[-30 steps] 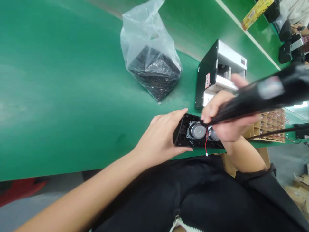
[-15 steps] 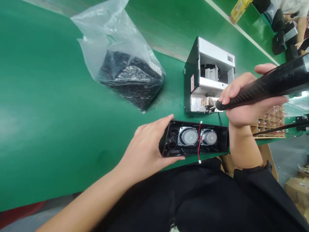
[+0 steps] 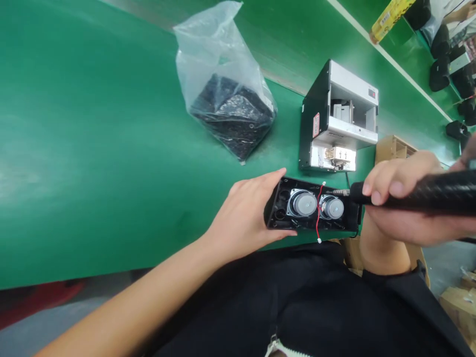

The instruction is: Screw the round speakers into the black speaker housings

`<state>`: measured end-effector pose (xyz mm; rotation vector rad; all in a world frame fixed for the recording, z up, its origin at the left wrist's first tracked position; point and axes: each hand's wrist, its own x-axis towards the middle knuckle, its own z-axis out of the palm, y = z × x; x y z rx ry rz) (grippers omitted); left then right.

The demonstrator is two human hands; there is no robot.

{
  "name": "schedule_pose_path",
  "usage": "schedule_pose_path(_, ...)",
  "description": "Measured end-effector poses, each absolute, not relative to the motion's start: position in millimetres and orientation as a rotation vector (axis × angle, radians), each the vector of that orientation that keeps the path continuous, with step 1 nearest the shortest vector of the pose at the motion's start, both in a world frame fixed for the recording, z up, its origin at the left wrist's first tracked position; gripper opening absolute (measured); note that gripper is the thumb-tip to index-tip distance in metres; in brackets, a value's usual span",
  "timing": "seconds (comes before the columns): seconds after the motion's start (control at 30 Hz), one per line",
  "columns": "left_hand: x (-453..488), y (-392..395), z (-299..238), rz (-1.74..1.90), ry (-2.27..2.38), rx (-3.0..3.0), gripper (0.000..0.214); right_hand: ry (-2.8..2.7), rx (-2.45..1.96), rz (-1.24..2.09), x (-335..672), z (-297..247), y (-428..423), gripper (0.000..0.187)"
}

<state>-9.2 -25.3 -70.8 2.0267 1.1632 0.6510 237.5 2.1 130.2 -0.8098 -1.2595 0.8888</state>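
Note:
A black speaker housing [image 3: 277,210] lies at the near edge of the green bench, with two round silver drivers [image 3: 304,203] inside and a red wire [image 3: 318,218] hanging across them. My left hand [image 3: 247,215] grips the housing's left end, thumb below and fingers along the top. My right hand [image 3: 405,208] is wrapped round a black electric screwdriver [image 3: 424,192]. The driver lies almost level, and its metal bit [image 3: 340,191] points at the housing's upper right corner beside the right driver.
A grey and black screw feeder box [image 3: 340,119] stands just behind the housing. A clear plastic bag [image 3: 223,89] of black parts lies to the back left. A cardboard tray [image 3: 392,148] sits right of the feeder. Black housings [image 3: 441,69] and a yellow box [image 3: 390,17] lie far right.
My right hand has brought the screwdriver down from the screw feeder's outlet to the housing's upper right corner. My left hand has kept its hold on the housing.

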Motion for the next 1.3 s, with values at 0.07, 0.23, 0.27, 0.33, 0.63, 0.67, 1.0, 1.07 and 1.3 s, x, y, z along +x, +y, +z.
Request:
schedule_pose_path(0.07, -7, -23, -63, 0.621, 1.181, 2.000, 0.141, -1.268, -0.803, 0.902, 226, 127, -16, 0.040)
schedule_pose_path(0.23, 1, -23, -55, 0.628, 1.175, 1.981, 0.145, -1.345, -0.739, 0.938, 202, 90, -31, 0.053)
schedule_pose_path(0.27, 1, -23, -55, 0.634, 1.172, 1.978, 0.145, -1.365, -0.726, 0.924, 199, 83, -30, 0.056)
schedule_pose_path(0.33, 2, -23, -55, 0.643, 1.164, 1.973, 0.144, -1.394, -0.732, 0.890, 195, 72, -26, 0.059)
schedule_pose_path(0.63, 3, -24, -54, 0.701, 1.116, 1.960, 0.144, -1.466, -0.745, 0.867, 197, 52, -17, 0.065)
schedule_pose_path(0.67, 3, -24, -54, 0.708, 1.113, 1.959, 0.144, -1.475, -0.745, 0.877, 198, 52, -16, 0.065)
schedule_pose_path(1.0, 4, -23, -52, 0.720, 1.103, 1.963, 0.144, -1.499, -0.747, 0.869, 198, 48, -17, 0.065)
schedule_pose_path(1.07, 3, -23, -51, 0.713, 1.108, 1.962, 0.144, -1.476, -0.724, 0.855, 195, 47, -18, 0.063)
schedule_pose_path(1.3, 4, -22, -47, 0.675, 1.132, 1.956, 0.152, -1.478, -0.808, 0.855, 193, 55, -23, 0.060)
